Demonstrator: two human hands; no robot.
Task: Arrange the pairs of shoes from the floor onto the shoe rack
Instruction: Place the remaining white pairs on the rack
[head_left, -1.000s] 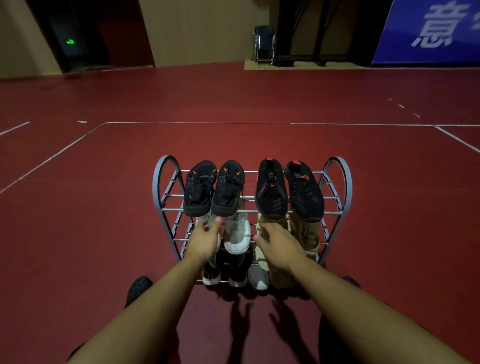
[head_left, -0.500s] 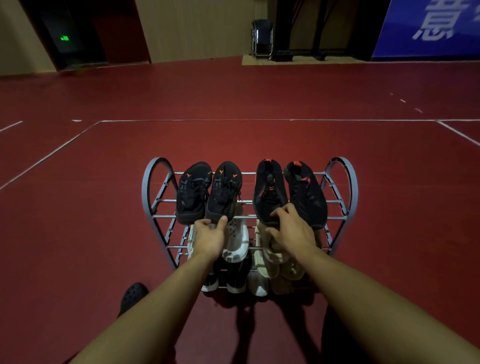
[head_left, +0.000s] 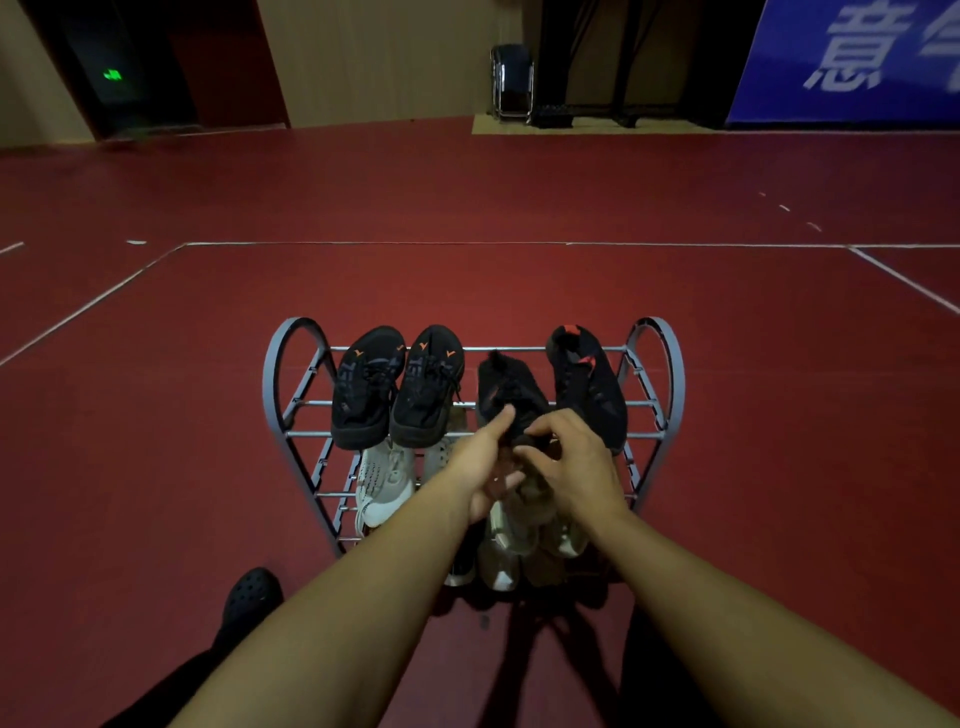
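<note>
Black knit shoe, top tier of rack, right-hand pair: heel end at the hands, toe pointing away from the person. Long axis runs front to back, skewed a little against its mate, which lies just to the right of the hands and farther back on the bars.

Left hand: reaches in from the left, thumb up against the shoe's near end, fingers curled under it; appears to grip the heel, though blur hides the contact.

Right hand: close beside the left, nearly touching it, fingers bent over the same heel from the right; grip likely, not certain.

Black pair with orange marks: left of the hands, top tier, side by side, toes away.

White shoes: lower tier, below and left of the hands. Pale shoes: lower tiers, directly beneath the hands.

Floor: red; no loose shoes in view, only the wearer's black clog.

Judgement: task near its end. The coming move is a straightening push away along the shoe's axis, both hands equally near.
</note>
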